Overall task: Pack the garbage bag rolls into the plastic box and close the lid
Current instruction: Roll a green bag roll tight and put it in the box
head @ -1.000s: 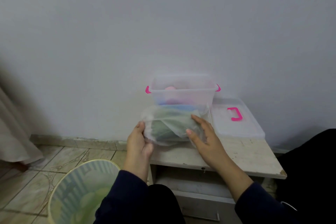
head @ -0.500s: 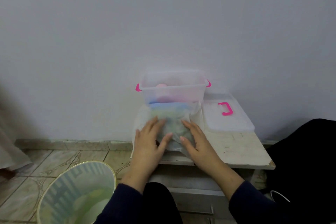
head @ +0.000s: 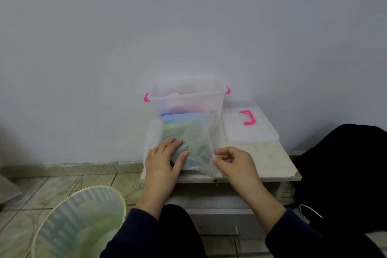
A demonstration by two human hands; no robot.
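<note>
Support: a small white cabinet (head: 261, 159) is set against the wall, its worn top marked with faint stains; a drawer front is seen below the top edge.
Back left of top: a clear plastic box (head: 186, 98) with pink clips is placed at the wall, with pink and blue shapes seen dimly through its side.
Back right of top: a clear lid (head: 249, 130) with a pink handle is laid flat just beside the box.
Front left of top: a translucent bag (head: 196, 142) holding greenish rolls is laid in front of the box, possibly touching it.
Floor: a round bin (head: 79, 222) is stood on patterned tiles to the left of the cabinet.
</note>
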